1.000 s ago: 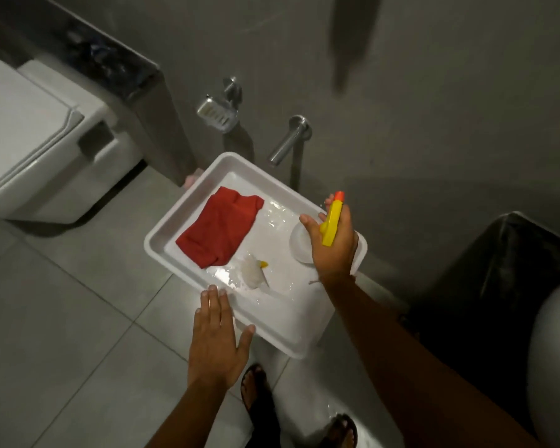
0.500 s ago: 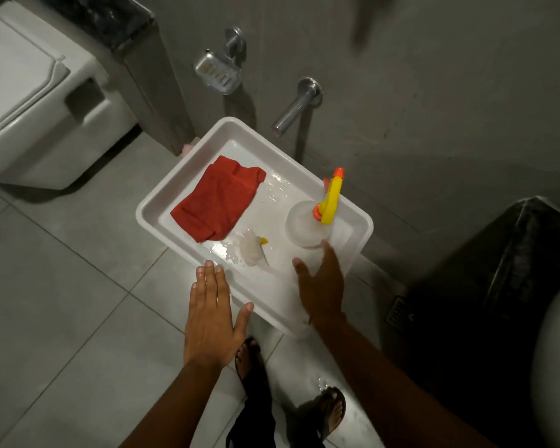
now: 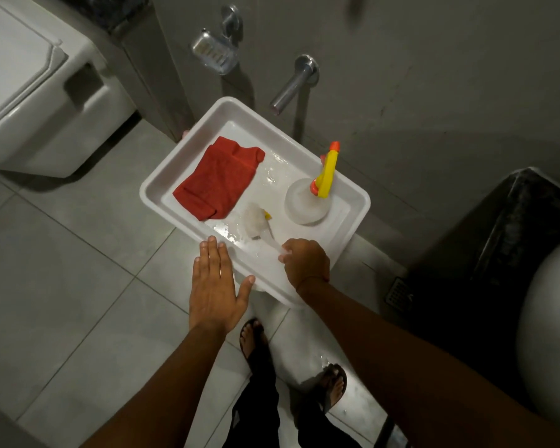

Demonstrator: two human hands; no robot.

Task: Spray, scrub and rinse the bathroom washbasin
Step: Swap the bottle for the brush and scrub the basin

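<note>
Head view — right hand [image 3: 305, 263] apparently grips the brush [image 3: 256, 221] handle in the washbasin [image 3: 175, 171].

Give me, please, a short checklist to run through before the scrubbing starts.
1. Brush in grasp: ok, right hand closed on its handle.
2. Left hand bracing: ok, flat on the basin front rim.
3. Spray bottle released: ok, upright in the basin's right end.
4. Red cloth clear of scrubbing: not ok, it lies in the basin.
5. Basin wetted: ok, droplets visible.
6. Cleaner applied: cannot tell.
</note>
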